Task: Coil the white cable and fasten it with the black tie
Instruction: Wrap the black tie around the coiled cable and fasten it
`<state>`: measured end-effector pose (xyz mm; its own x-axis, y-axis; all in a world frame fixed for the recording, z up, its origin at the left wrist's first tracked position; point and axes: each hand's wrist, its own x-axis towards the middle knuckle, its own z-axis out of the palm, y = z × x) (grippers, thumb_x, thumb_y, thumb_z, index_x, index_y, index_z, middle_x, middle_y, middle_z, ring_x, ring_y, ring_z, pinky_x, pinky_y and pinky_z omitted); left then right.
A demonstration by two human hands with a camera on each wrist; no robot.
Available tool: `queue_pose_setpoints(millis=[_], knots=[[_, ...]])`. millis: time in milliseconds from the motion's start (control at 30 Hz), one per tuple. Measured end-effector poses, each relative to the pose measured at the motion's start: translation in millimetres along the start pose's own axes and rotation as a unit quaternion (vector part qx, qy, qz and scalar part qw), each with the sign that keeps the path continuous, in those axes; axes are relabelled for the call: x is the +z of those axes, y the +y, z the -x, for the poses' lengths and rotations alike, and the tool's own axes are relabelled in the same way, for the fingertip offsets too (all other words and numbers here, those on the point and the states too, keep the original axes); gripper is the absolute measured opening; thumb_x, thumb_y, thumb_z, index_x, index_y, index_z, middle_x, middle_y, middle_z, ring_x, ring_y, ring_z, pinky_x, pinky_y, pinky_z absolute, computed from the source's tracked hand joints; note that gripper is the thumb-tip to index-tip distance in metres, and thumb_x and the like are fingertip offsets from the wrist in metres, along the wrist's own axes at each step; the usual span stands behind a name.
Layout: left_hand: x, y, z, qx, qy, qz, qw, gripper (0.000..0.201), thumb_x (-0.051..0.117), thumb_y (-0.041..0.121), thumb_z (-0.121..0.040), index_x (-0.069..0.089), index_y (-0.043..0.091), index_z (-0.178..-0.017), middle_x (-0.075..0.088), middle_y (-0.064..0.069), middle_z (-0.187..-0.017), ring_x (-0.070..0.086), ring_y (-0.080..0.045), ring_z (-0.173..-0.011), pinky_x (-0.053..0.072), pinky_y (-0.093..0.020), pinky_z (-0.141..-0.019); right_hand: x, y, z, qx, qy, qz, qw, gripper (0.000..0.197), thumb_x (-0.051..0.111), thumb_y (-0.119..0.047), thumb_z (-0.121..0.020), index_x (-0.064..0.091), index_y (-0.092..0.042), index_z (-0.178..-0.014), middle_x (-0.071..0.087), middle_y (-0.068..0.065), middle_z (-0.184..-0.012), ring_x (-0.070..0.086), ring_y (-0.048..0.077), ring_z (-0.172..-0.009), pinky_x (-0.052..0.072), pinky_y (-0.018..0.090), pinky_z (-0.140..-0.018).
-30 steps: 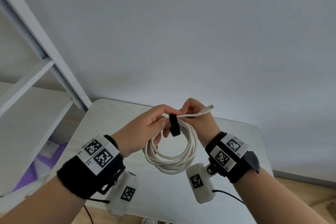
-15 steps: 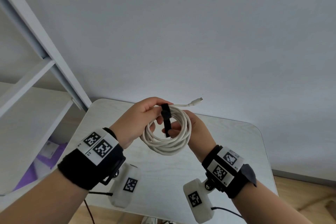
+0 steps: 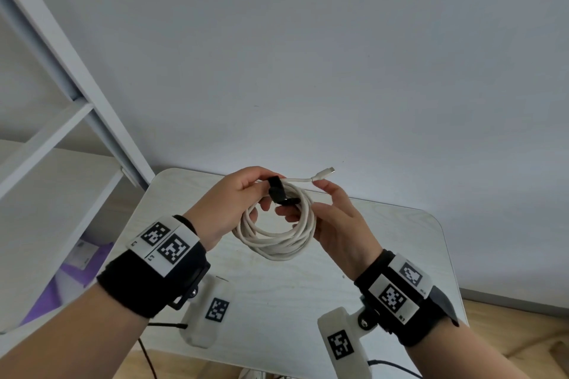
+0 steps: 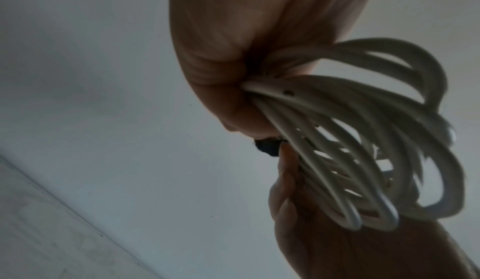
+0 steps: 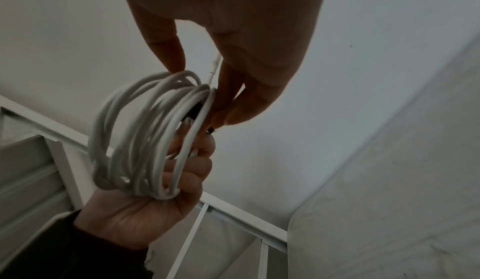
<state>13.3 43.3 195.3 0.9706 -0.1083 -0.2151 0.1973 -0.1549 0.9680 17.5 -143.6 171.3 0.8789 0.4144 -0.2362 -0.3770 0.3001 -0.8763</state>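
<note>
The white cable [image 3: 277,244] is wound into a coil of several loops and held in the air above the table. My left hand [image 3: 261,194] grips the top of the coil, thumb on top and fingers curled through the loops. The black tie [image 3: 275,191] wraps the bundle right by that thumb. Its loose end points right, where my right hand [image 3: 300,203] pinches it between thumb and fingers inside the coil. The cable's plug [image 3: 323,174] sticks out to the right above the right hand. In the right wrist view the coil [image 5: 145,131] hides most of the tie [image 5: 193,112].
A small pale wooden table [image 3: 400,255] lies below the hands, against a plain grey wall. A white shelf frame [image 3: 61,120] stands at the left with purple items low down. The wrist cameras hang under both wrists.
The right hand has left the plug end, dropped beside the coil and taken the tie's loose end. The left hand has lifted the coil a little and keeps its grip.
</note>
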Motion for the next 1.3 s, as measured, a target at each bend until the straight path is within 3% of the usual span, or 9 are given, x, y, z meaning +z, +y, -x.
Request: queue_pose_setpoints(millis=[233, 367, 533, 667, 800, 867, 933, 1100, 1300], knots=[[1, 1, -3, -0.013, -0.008, 0.023, 1.0, 0.022, 0.047, 0.021, -0.096, 0.068, 0.021, -0.097, 0.053, 0.003, -0.061, 0.039, -0.011, -0.046, 0.033, -0.022, -0.046, 6, -3, 8, -0.052, 0.016, 0.103, 0.993, 0.058, 0.056, -0.017, -0.074, 0.027, -0.027, -0.123, 0.074, 0.012, -0.094, 0.067, 0.023, -0.092, 0.045, 0.037, -0.089], [1, 4, -4, -0.005, 0.0, 0.007, 1.0, 0.02, 0.047, 0.021, -0.095, 0.067, 0.022, -0.095, 0.053, 0.005, -0.059, 0.04, -0.012, -0.047, 0.034, -0.02, -0.044, 13, -10, 9, -0.052, 0.028, 0.071, 0.996, 0.062, 0.052, -0.037, -0.077, 0.02, -0.031, -0.129, 0.074, 0.005, -0.088, 0.068, 0.02, -0.091, 0.052, 0.034, -0.086], [9, 5, -6, 0.05, 0.023, -0.113, 0.992, 0.024, 0.042, 0.017, -0.096, 0.063, 0.027, -0.099, 0.055, 0.008, -0.061, 0.045, -0.013, -0.049, 0.036, -0.021, -0.045, 13, -9, 0, -0.023, 0.084, 0.13, 0.988, 0.083, 0.07, -0.013, -0.07, 0.016, -0.03, -0.131, 0.073, 0.014, -0.091, 0.064, 0.022, -0.087, 0.047, 0.042, -0.092], [16, 4, -7, 0.085, 0.039, -0.179, 0.979, 0.022, 0.039, 0.021, -0.097, 0.059, 0.028, -0.104, 0.055, 0.007, -0.066, 0.045, -0.013, -0.052, 0.035, -0.015, -0.045, 14, -3, -5, -0.055, 0.132, 0.176, 0.974, 0.072, 0.054, 0.01, -0.076, 0.019, -0.025, -0.128, 0.072, 0.014, -0.089, 0.065, 0.02, -0.082, 0.049, 0.033, -0.081], [22, 3, -7, 0.106, 0.048, -0.193, 0.974, 0.022, 0.038, 0.022, -0.097, 0.058, 0.029, -0.104, 0.054, 0.007, -0.067, 0.045, -0.01, -0.052, 0.036, -0.014, -0.047, 15, 4, -7, -0.097, 0.173, 0.196, 0.96, 0.074, 0.058, 0.006, -0.076, 0.019, -0.025, -0.131, 0.069, 0.023, -0.084, 0.056, 0.017, -0.069, 0.046, 0.023, -0.064], [25, 2, -7, 0.111, 0.05, -0.193, 0.974, 0.022, 0.038, 0.022, -0.097, 0.057, 0.03, -0.105, 0.054, 0.007, -0.067, 0.044, -0.007, -0.051, 0.036, -0.013, -0.047, 16, 6, -7, -0.124, 0.187, 0.204, 0.953, 0.078, 0.063, 0.002, -0.076, 0.017, -0.027, -0.133, 0.066, 0.013, -0.072, 0.054, 0.013, -0.063, 0.045, 0.017, -0.061], [28, 1, -8, 0.114, 0.051, -0.195, 0.973, 0.022, 0.039, 0.022, -0.097, 0.057, 0.031, -0.104, 0.054, 0.007, -0.066, 0.043, -0.006, -0.05, 0.036, -0.013, -0.047, 16, 7, -6, -0.145, 0.197, 0.209, 0.947, 0.085, 0.066, -0.002, -0.076, 0.013, -0.029, -0.137, 0.064, 0.002, -0.069, 0.056, 0.01, -0.061, 0.046, 0.016, -0.064], [32, 1, -9, 0.112, 0.05, -0.2, 0.972, 0.021, 0.039, 0.023, -0.097, 0.057, 0.031, -0.104, 0.054, 0.007, -0.066, 0.044, -0.009, -0.051, 0.036, -0.015, -0.049, 15, 10, -4, -0.181, 0.21, 0.224, 0.934, 0.099, 0.069, -0.005, -0.075, 0.004, -0.039, -0.14, 0.068, 0.014, -0.077, 0.06, 0.014, -0.063, 0.048, 0.018, -0.067], [33, 0, -10, 0.107, 0.049, -0.204, 0.972, 0.021, 0.038, 0.023, -0.097, 0.057, 0.029, -0.105, 0.054, 0.007, -0.066, 0.043, -0.007, -0.05, 0.035, -0.015, -0.048, 12, 11, -4, -0.22, 0.201, 0.307, 0.904, 0.107, 0.07, -0.008, -0.075, -0.006, -0.053, -0.136, 0.07, 0.004, -0.076, 0.065, 0.014, -0.067, 0.053, 0.024, -0.071]])
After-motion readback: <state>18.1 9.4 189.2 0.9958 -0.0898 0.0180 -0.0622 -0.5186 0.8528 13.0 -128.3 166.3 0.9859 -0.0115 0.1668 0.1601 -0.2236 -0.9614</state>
